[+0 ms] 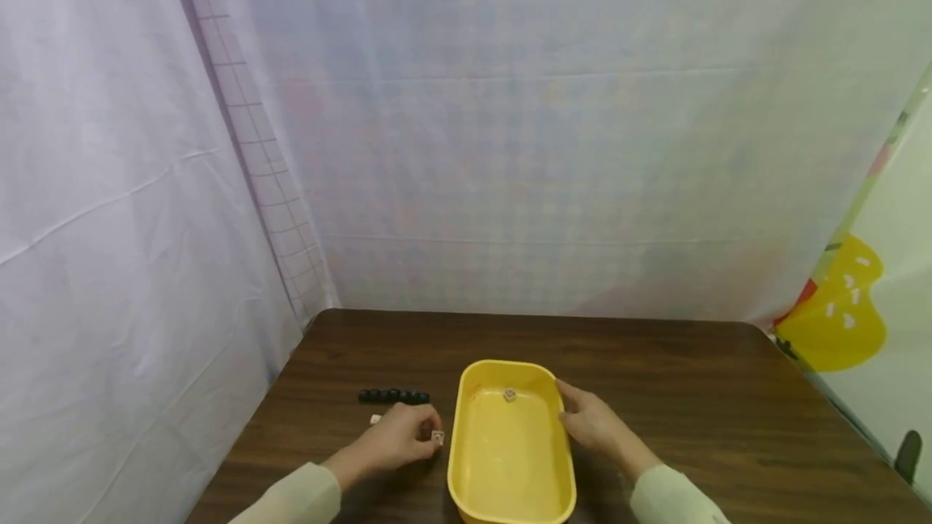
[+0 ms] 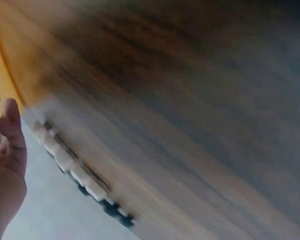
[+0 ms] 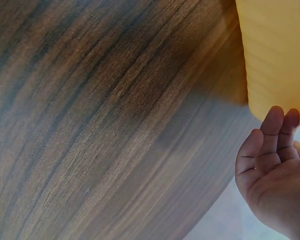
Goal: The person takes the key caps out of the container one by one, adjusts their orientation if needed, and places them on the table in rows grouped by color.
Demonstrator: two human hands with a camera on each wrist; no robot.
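Observation:
My left hand (image 1: 400,437) pinches a small white cube (image 1: 438,437), marked like a die, between thumb and fingertips just left of the yellow tub (image 1: 453,459). Another such cube (image 1: 510,395) lies inside the tub near its far end. On the tub's right side, my right hand (image 1: 593,420) grips the wall near the far corner, thumb at the rim and fingers outside. In the right wrist view the fingers (image 3: 272,132) curl up against the yellow wall (image 3: 277,55).
Beyond my left hand a row of small black cubes (image 1: 394,396) lies on the dark wooden table (image 1: 670,395). A row of white cubes (image 2: 65,159) runs alongside it, mostly hidden by the hand in the head view. Pale cloth (image 1: 510,144) hangs behind the table.

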